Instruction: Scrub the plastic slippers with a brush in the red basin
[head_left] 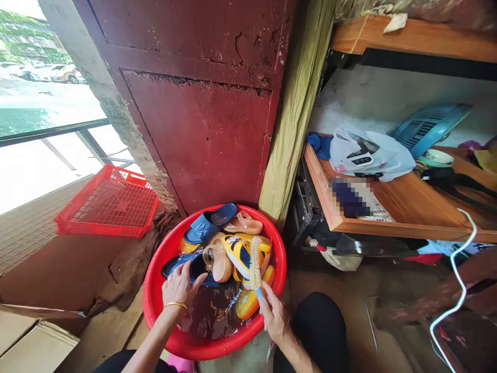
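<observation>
A red basin (148, 290) holds dark water with several slippers and sandals in it. My right hand (275, 316) is closed around the blue-ended handle of a scrubbing brush (255, 263), its pale bristles standing upright over the basin's right side. My left hand (181, 285) has its fingers apart over a dark blue slipper (199, 267), seemingly touching it. Beside that lie a clear beige sandal (218, 263) and a yellow-and-blue shoe (237, 254), partly behind the brush. A blue slide (209, 224) and a pinkish sandal (244, 224) rest at the back; a yellow slipper (247, 303) sits at the right.
A dark red door (202, 129) stands behind the basin. To the left are a red plastic crate (112, 202) and cardboard (34, 339). On the right, a wooden shelf (419, 207) carries a white plastic bag (368, 153) and a blue fan (430, 127). A white cable (462, 282) hangs down.
</observation>
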The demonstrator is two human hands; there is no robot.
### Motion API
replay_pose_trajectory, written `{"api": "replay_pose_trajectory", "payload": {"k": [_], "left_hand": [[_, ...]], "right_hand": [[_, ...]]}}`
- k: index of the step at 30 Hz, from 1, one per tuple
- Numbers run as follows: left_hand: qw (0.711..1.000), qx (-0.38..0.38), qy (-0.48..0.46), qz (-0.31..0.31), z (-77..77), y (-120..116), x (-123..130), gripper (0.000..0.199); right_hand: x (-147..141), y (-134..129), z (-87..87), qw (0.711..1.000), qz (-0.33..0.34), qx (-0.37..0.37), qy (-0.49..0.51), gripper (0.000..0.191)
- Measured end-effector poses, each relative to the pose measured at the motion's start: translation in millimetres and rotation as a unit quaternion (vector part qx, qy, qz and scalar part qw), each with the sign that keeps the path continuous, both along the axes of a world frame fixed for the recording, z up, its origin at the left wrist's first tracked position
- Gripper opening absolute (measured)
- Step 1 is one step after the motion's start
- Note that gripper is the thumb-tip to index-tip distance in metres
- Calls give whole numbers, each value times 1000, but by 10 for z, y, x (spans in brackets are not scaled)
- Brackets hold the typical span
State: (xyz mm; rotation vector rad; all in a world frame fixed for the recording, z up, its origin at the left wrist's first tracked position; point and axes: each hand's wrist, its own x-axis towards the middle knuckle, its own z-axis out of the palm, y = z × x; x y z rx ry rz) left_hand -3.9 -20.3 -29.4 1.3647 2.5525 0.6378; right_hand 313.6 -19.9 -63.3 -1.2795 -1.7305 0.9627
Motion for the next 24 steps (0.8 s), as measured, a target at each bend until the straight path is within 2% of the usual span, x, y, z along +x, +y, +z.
{"api": "replay_pose_trajectory", "payload": {"k": [2, 5, 8, 13, 17, 20, 24], "left_hand": [[997, -45, 56, -2, -114, -98, 49, 63], [996, -40, 85, 0, -177, -103, 25, 51], [995, 1, 105, -3, -157, -80, -51, 44], [996, 13, 88, -4, -92, -82, -86, 43], [994, -39, 94, 34, -142, -116, -47, 66], [994, -59, 88, 21, -219, -153, -63, 56], [996, -4, 84, 4, -265, -210, -157, 48]], "right_hand": [[11, 25, 10, 999, 27, 4, -25, 71], [34, 35, 42, 998, 38, 23, -54, 65], [27, -15, 87, 993, 59, 67, -83, 55], [-223, -137, 242, 959, 164, 95, -211, 49], [-503, -152, 350, 924, 164, 122, -323, 49], [-564, -97, 358, 902, 152, 152, -374, 50], [-416, 51, 344, 893, 153, 159, -392, 52]]}}
